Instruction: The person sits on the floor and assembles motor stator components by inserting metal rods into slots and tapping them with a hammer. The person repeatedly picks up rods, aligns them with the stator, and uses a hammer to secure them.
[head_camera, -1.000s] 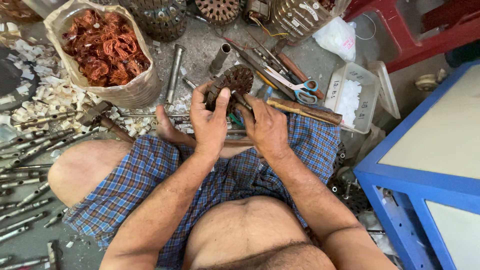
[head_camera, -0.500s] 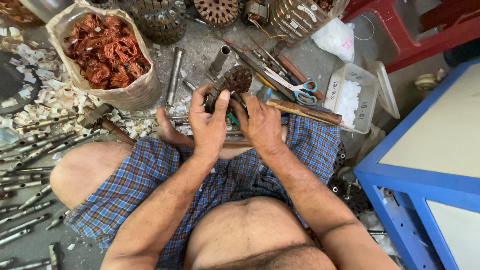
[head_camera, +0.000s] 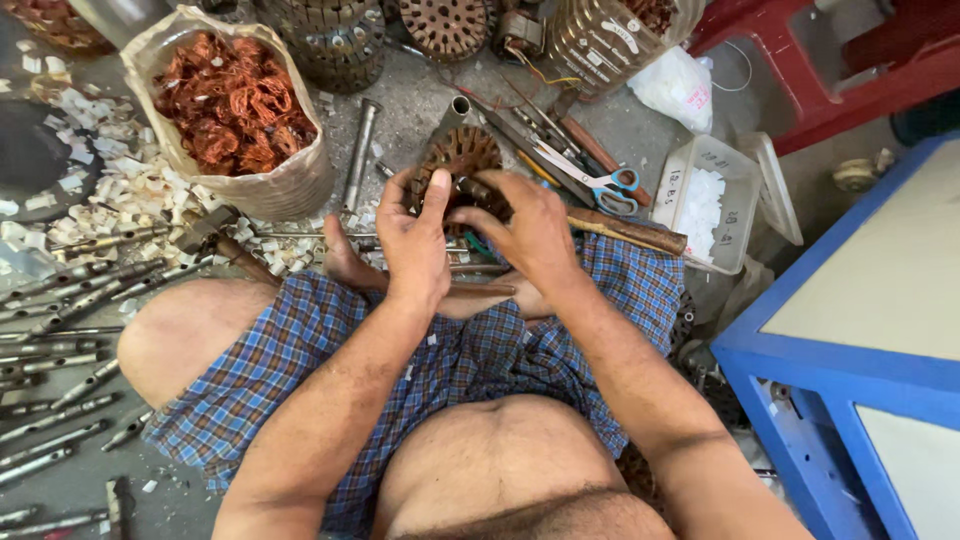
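Along the left edge, a row of grey metal rods (head_camera: 60, 300) lies on the concrete floor (head_camera: 410, 100), with white paper scraps (head_camera: 110, 190) scattered above them. Just to the right stands an open sack (head_camera: 290, 190) filled with tangled copper wire (head_camera: 230, 100). A steel tube (head_camera: 360, 155) lies on the floor beside the sack.

In the middle, the person sits on the floor in blue checked shorts (head_camera: 480, 350). The left hand (head_camera: 412, 245) is raised upright against the left side of a round, rusty slotted motor core (head_camera: 462, 160), its fingers (head_camera: 436, 195) stretched up and pressed flat on the core's rim. The right hand (head_camera: 525, 230) closes over the core's right side, fingers (head_camera: 478, 215) curled inward onto the centre of its face. Both hands thus have hold of the core, which sits between them just above the knees, clear of the floor.

Right of the hands, a wooden-handled tool (head_camera: 625, 232) lies across the shorts. Beyond it are scissors with blue handles (head_camera: 595, 180). Further right stands an open clear plastic box (head_camera: 735, 200) with white pieces in it, and a white plastic bag (head_camera: 675, 85) lies above it. A blue cabinet (head_camera: 800, 370) fills the right edge, with a red frame (head_camera: 820, 90) above.
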